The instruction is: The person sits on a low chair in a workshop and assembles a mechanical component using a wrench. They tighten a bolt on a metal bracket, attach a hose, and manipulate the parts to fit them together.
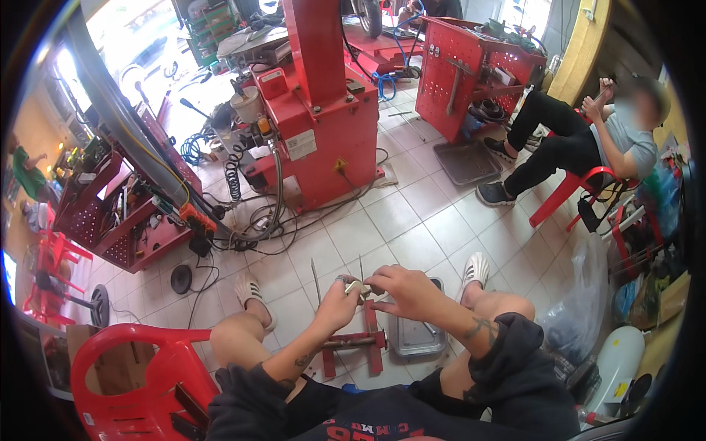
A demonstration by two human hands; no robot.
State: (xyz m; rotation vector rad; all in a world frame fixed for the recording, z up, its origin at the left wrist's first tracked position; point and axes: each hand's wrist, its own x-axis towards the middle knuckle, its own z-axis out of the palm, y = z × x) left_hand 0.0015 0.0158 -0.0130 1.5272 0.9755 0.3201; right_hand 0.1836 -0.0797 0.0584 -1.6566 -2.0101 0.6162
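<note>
Between my knees both hands meet at a small pale metal part [357, 288] whose kind I cannot make out. My left hand [339, 306] is closed around it. My right hand [407, 292] pinches at its right side, thumb and fingers bent, hiding some of it. Just below my hands stands a red metal stand [373, 358] with a crosswise bar near the floor. Two thin rods rise beside the hands, and a thin rod [316, 281] shows left of my left hand. A grey tray [418, 339] lies on the floor under my right forearm.
A big red machine [334, 151] with cables and hoses stands ahead. A red tool cart [121, 213] is at left, another red cart [448, 81] at far right. A person [588, 143] sits at right near a black tray [467, 163]. A red plastic chair [110, 353] stands near left.
</note>
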